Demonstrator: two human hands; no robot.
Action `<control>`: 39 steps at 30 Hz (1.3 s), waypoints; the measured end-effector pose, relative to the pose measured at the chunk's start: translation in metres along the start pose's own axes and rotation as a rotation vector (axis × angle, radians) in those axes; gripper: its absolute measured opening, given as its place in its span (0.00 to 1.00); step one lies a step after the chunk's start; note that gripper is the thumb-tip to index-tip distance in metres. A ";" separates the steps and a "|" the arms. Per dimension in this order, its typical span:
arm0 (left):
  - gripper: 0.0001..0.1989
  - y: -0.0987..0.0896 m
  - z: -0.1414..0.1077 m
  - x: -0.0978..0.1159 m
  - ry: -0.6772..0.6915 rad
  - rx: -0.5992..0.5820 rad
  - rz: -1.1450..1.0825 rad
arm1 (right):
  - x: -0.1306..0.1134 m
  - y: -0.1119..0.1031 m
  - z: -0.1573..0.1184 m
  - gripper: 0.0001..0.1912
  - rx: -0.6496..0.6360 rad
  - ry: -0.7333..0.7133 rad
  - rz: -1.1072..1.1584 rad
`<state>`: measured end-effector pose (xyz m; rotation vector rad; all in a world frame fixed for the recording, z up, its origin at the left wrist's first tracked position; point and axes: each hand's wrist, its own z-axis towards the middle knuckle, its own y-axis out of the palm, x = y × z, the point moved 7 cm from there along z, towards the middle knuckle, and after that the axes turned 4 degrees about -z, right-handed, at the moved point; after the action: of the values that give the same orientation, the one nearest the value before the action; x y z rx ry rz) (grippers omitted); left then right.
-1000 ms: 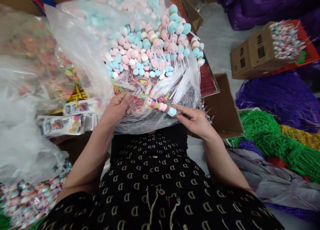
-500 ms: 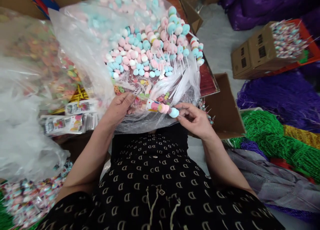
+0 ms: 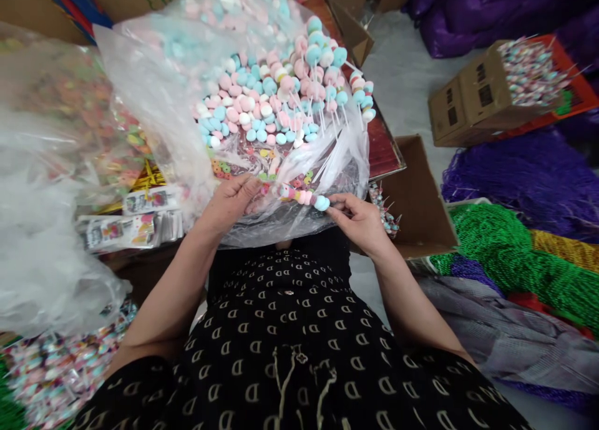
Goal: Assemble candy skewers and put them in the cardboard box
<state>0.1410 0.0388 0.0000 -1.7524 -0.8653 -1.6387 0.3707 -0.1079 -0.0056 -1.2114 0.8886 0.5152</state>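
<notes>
Pink-and-blue row of round candies [image 3: 305, 197] is over the front of the big clear plastic bag [image 3: 271, 231]; left hand [image 3: 228, 206] and right hand [image 3: 358, 221] pinch its two ends, probably to hold the row straight.

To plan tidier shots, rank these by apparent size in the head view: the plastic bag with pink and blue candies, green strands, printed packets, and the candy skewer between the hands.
1. Plastic bag
2. Green strands, cut off by the right edge
3. Printed packets
4. Candy skewer
</notes>
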 end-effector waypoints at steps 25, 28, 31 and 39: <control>0.29 0.007 0.000 0.043 0.094 0.137 -0.329 | -0.018 0.022 -0.003 0.13 0.041 0.025 0.268; 0.37 0.015 0.004 0.058 0.181 0.163 -0.362 | -0.019 0.032 0.001 0.12 0.070 0.069 0.326; 0.39 0.024 0.011 0.064 0.276 0.166 -0.381 | -0.022 0.036 0.006 0.10 0.141 0.070 0.345; 0.38 0.021 0.029 0.058 0.155 0.277 -0.402 | -0.030 0.034 0.007 0.06 0.327 -0.063 0.218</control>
<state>0.1775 0.0521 0.0558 -1.3021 -1.3615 -1.7708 0.3300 -0.0877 0.0003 -0.8026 1.0124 0.5546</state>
